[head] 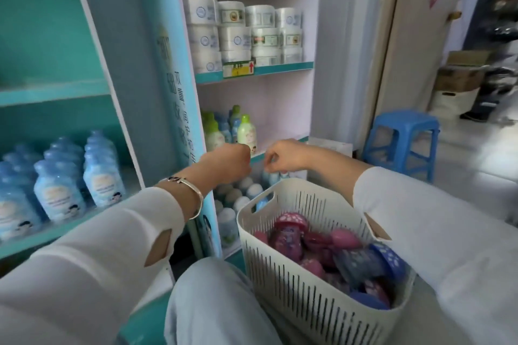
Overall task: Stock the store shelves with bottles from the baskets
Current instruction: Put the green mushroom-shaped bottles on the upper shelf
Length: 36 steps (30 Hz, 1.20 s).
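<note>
A white slotted basket [302,288] rests by my knee and holds several pink and dark blue bottles [288,235]. My left hand [228,161], with a silver bangle on its wrist, reaches to the middle shelf. Its curled fingers are at the foot of a green-capped bottle [246,130], and the grip is hidden. My right hand [281,157] hovers just over the basket's far rim. Its curled fingertips pinch the top of a small blue bottle [270,176] on the bottom shelf. White-capped bottles [241,193] fill that shelf.
Rows of pale blue bottles [59,193] stand on the teal shelf to the left. White jars [238,31] are stacked on the upper shelf. A blue plastic stool [403,143] stands to the right, with cardboard boxes [459,75] beyond it.
</note>
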Each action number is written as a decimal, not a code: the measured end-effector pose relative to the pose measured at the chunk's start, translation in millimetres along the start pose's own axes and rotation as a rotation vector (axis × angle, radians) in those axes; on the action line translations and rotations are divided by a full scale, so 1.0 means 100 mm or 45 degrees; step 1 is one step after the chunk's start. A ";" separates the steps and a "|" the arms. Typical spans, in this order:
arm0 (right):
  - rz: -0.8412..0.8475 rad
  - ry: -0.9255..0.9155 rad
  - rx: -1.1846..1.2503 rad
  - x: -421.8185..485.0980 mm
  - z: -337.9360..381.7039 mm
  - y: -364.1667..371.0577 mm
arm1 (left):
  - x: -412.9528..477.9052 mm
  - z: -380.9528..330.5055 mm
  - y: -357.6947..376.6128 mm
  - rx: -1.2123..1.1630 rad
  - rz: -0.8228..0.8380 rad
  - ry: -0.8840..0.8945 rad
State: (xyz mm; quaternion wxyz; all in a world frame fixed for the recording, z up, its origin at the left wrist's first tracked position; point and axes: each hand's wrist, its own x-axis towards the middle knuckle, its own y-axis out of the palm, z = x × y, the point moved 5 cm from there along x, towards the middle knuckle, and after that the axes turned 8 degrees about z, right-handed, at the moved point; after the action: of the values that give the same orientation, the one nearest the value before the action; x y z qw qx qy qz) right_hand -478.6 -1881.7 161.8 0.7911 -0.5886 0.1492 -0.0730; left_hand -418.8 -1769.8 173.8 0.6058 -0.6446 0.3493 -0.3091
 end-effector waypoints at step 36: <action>0.380 0.393 0.132 0.53 -1.62 2.22 | 0.90 -0.40 2.12 -0.027 0.520 0.216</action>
State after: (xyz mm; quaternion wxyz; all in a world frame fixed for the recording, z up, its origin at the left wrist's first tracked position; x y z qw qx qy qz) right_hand -493.9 -1979.1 -100.3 0.7902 -0.5005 0.3500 -0.0518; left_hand -416.7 -1871.6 -36.7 0.6175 -0.5384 0.5256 -0.2295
